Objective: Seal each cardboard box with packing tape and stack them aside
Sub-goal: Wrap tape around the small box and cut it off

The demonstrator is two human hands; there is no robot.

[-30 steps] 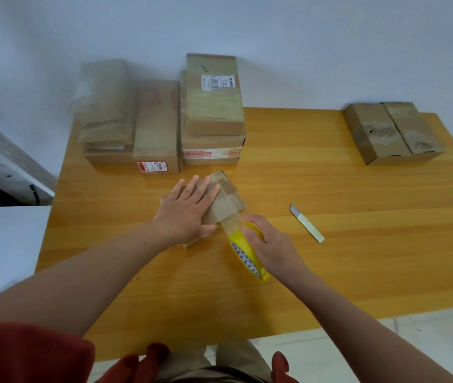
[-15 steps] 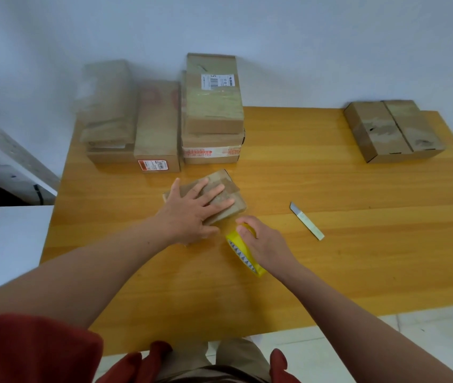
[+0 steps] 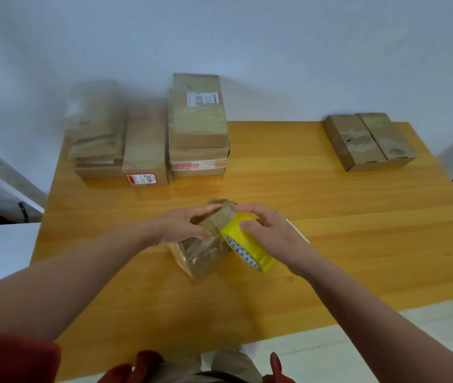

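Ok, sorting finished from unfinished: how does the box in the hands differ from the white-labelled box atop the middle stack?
The held box is gripped by the left hand, the right hand holding a yellow tape roll to it; the labelled box is untouched. The held box is tilted mid-table; the labelled box lies flat on a stack by the wall. Only the labelled box shows a white sticker. Both are taped brown cardboard.

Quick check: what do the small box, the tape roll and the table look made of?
Small box: brown cardboard, glossy where clear tape covers it. Tape roll: smooth yellow, probably plastic film. Table: orange-brown wood or laminate, visible grain, slight sheen.
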